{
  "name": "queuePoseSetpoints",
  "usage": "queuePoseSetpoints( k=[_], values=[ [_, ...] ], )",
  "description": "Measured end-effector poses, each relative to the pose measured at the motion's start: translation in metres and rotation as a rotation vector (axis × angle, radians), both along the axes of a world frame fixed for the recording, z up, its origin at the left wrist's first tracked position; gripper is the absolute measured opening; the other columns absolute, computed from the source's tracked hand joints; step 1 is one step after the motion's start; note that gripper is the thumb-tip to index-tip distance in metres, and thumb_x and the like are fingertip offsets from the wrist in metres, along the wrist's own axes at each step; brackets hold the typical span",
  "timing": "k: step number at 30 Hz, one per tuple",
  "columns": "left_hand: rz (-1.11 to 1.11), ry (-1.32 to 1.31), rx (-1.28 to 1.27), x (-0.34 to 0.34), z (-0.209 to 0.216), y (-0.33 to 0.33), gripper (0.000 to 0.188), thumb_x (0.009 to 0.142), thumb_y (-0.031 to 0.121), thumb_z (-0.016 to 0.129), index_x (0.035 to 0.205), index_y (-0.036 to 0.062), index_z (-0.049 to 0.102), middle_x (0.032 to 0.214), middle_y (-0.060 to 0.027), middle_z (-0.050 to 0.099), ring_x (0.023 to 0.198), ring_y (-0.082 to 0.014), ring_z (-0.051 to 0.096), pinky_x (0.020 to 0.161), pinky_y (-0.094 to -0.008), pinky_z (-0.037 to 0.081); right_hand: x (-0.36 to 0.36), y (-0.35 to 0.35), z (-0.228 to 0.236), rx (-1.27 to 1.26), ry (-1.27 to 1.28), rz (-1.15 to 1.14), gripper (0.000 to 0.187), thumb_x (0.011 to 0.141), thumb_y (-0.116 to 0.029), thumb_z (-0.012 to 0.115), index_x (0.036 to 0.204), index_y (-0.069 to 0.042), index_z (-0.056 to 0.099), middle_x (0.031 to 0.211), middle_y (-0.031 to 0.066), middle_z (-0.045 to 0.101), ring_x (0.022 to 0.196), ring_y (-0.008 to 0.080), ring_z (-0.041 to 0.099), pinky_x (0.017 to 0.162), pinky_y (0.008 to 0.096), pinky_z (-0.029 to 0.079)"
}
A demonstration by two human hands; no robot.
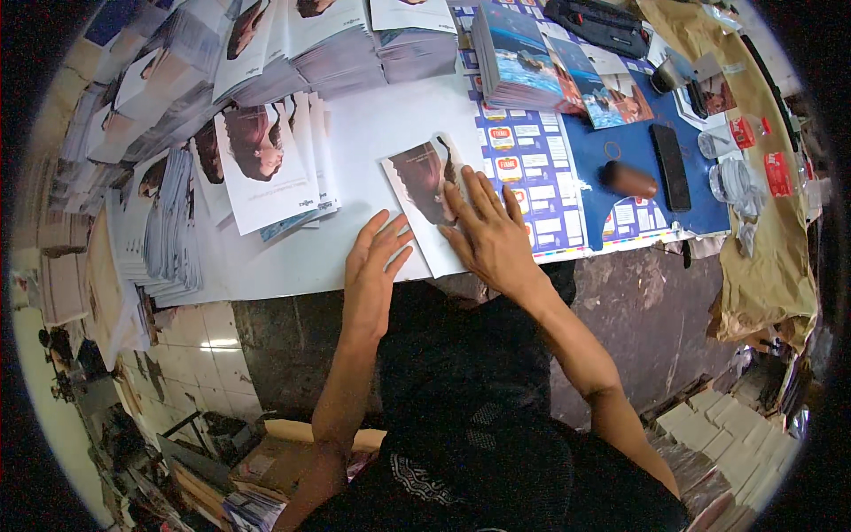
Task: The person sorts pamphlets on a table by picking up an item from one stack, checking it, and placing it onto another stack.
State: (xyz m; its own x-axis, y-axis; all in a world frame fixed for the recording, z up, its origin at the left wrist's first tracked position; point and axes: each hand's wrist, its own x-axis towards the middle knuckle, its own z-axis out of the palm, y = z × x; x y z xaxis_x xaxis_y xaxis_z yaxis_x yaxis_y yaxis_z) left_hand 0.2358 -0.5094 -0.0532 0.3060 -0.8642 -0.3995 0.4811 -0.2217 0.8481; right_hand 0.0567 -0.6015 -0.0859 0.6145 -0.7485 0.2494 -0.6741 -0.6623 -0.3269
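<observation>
A thin white booklet with a picture of long dark hair on its cover lies at a slant near the front edge of the table. My right hand rests flat on its right side, fingers stretched out and covering part of the picture. Just left of the booklet is my left hand, open, with its fingers apart and nothing held. Its fingertips come close to the booklet's left edge; whether they touch it I cannot tell. A loose, fanned pile of matching booklets lies farther left.
Tall stacks of the same booklets line the back and left. At the right are blue-covered booklets, a brown rounded object, a black phone and clear plastic cups. Brown paper hangs over the table's right end.
</observation>
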Motion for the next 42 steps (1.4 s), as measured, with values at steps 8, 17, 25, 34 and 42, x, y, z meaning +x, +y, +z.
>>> queuePoseSetpoints(
  k=[8,17,25,34,42],
  values=[
    [-0.201,-1.41,-0.353,-0.007,-0.018,-0.018,0.049,0.097,0.017,0.059,0.142,0.0021,0.049,0.148,-0.0189,0.047,0.139,-0.0378,0.041,0.115,-0.0507,0.032,0.001,0.002,0.0,-0.019,0.014,-0.027,0.057,0.099,-0.037,0.056,0.149,-0.012,0.046,0.159,0.0178,0.036,0.145,0.035,0.038,0.118,0.0537,0.027],
    [-0.467,-1.725,-0.234,-0.007,-0.035,-0.022,0.043,0.094,0.021,0.063,0.135,0.0093,0.056,0.149,-0.0099,0.046,0.14,-0.0318,0.039,0.114,-0.0567,0.026,-0.04,-0.021,0.018,0.107,-0.275,-0.093,0.07,0.089,-0.028,0.073,0.15,-0.01,0.043,0.156,0.0269,0.034,0.141,0.0445,0.039,0.115,0.0524,0.033],
    [-0.434,-1.733,-0.248,-0.002,-0.035,-0.016,0.044,0.094,0.02,0.063,0.136,0.0084,0.055,0.148,-0.0108,0.045,0.14,-0.0328,0.039,0.114,-0.0572,0.025,-0.168,-0.092,0.01,-0.319,0.093,-0.629,0.075,0.078,-0.046,0.082,0.138,-0.009,0.056,0.141,0.0283,0.049,0.131,0.0456,0.044,0.11,0.0503,0.037],
    [-0.439,-1.717,-0.261,-0.004,-0.036,-0.019,0.043,0.095,0.021,0.062,0.135,0.0089,0.054,0.148,-0.0104,0.045,0.139,-0.0326,0.04,0.113,-0.0577,0.026,-0.037,0.002,0.046,-0.047,-0.113,0.034,0.051,0.077,-0.032,0.078,0.114,-0.003,0.058,0.123,0.0156,0.056,0.121,0.038,0.05,0.098,0.0508,0.04],
    [-0.477,-1.725,-0.26,-0.006,-0.034,-0.022,0.043,0.095,0.02,0.061,0.136,0.0081,0.054,0.148,-0.0115,0.045,0.139,-0.0333,0.039,0.113,-0.0576,0.025,0.056,-0.107,0.002,-0.26,-0.043,-0.054,0.053,0.081,-0.045,0.072,0.114,-0.007,0.056,0.113,0.0115,0.054,0.114,0.0313,0.05,0.091,0.057,0.041]
  ],
)
